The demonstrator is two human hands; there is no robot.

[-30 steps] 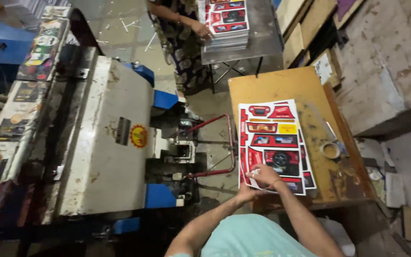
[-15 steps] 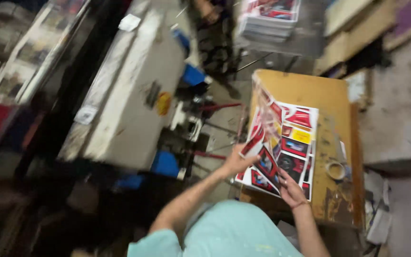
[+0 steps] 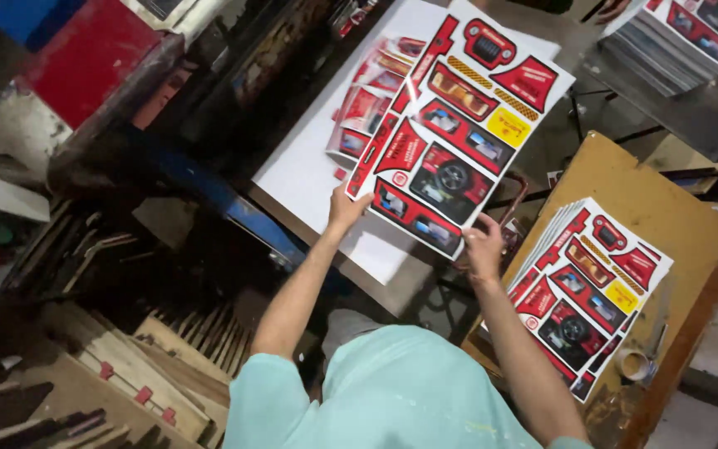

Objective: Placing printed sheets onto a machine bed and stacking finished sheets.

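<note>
A red printed sheet (image 3: 457, 137) with a yellow patch was held above a white board (image 3: 309, 170), the left hand (image 3: 346, 209) pinching its near-left edge and the right hand (image 3: 484, 246) its near-right edge, fingers closed, arms outstretched, beside a stack of like sheets (image 3: 592, 287) on the wooden table (image 3: 666, 216).

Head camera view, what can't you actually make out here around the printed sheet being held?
- White board: partly covered by the printed sheet held by the left hand and right hand.
- Cut pieces on the board: half hidden behind the sheet.
- Stack of sheets on the wooden table: lower corner hidden by the right forearm.
- Far stack: cut off by the top edge.
- Tape roll: too small to detail.
</note>
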